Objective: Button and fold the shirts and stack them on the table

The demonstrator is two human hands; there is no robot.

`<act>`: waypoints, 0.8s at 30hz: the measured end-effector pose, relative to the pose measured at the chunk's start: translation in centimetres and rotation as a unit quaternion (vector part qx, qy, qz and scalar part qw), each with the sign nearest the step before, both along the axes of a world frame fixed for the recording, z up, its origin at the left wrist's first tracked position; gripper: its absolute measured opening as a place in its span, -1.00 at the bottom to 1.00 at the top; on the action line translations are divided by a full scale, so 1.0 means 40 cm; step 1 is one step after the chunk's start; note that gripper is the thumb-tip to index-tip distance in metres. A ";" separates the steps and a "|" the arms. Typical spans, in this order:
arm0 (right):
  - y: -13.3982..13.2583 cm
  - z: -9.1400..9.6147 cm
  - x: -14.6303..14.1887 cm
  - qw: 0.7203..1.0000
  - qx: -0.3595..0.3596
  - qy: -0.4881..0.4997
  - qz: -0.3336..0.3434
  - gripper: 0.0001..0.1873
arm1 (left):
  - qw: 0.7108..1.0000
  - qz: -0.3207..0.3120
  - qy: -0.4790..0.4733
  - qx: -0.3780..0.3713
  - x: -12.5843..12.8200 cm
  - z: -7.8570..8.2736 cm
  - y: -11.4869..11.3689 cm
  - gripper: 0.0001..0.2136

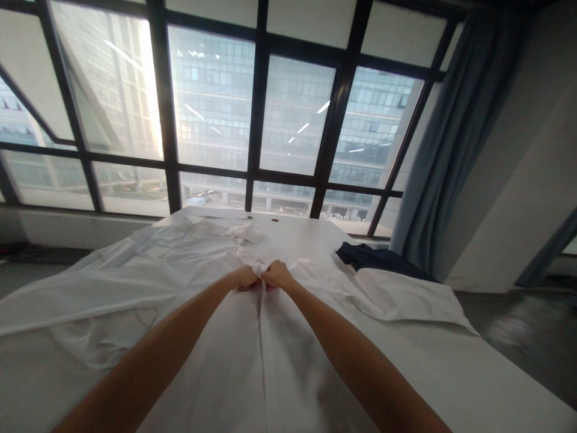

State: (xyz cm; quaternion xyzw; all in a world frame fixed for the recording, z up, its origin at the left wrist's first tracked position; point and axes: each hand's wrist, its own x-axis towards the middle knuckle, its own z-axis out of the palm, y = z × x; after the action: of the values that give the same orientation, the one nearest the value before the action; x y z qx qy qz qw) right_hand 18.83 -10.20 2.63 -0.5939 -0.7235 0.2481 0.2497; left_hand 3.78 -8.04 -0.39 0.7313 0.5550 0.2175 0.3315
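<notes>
A white shirt [225,343] lies stretched toward me over the table, its front opening running down the middle between my arms. My left hand [246,278] is closed on the cloth at the upper end of that opening. Right beside it, my right hand [276,275] pinches the other edge, the two hands nearly touching. The fingertips are partly hidden, and so is any button between them. More crumpled white cloth [135,258] spreads to the left; whether it is part of the same shirt I cannot tell.
The white table [306,231] reaches to a large black-framed window [297,114]. At its right lie a dark navy cloth [383,257] and a folded white cloth [410,294]. A blue-grey curtain [451,144] hangs by the wall. A small reddish-brown disc [274,220] sits at the far edge.
</notes>
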 end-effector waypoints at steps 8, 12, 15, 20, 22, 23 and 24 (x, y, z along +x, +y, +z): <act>-0.022 -0.095 0.024 0.981 0.116 0.155 0.022 -0.77 | 0.997 0.030 -0.058 0.040 -0.003 -0.015 -0.064 -0.68; -0.021 -0.111 0.031 0.978 0.106 0.179 0.032 -0.78 | 0.995 0.032 -0.076 0.058 -0.001 -0.011 -0.075 -0.68; -0.022 -0.114 0.031 0.973 0.109 0.201 0.038 -0.78 | 0.993 0.036 -0.085 0.068 -0.001 -0.008 -0.083 -0.68; -0.030 -0.107 0.026 0.966 0.065 0.246 0.042 -0.77 | 0.992 0.031 -0.088 0.082 -0.001 -0.009 -0.087 -0.68; -0.031 -0.102 0.024 0.965 0.031 0.256 0.038 -0.81 | 0.993 0.022 -0.091 0.077 -0.002 -0.011 -0.084 -0.69; -0.031 -0.099 0.023 0.967 0.024 0.253 0.038 -0.84 | 0.993 0.019 -0.090 0.073 -0.002 -0.012 -0.082 -0.69; -0.031 -0.097 0.023 0.969 0.023 0.243 0.037 -0.87 | 0.993 0.017 -0.088 0.070 -0.002 -0.014 -0.080 -0.69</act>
State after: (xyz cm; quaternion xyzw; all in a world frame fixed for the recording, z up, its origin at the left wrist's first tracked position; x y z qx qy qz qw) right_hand 19.74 -11.44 -1.25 -0.4831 -0.6681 0.3767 0.4223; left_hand 3.69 -11.22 -0.94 0.7209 0.5196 0.3252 0.3233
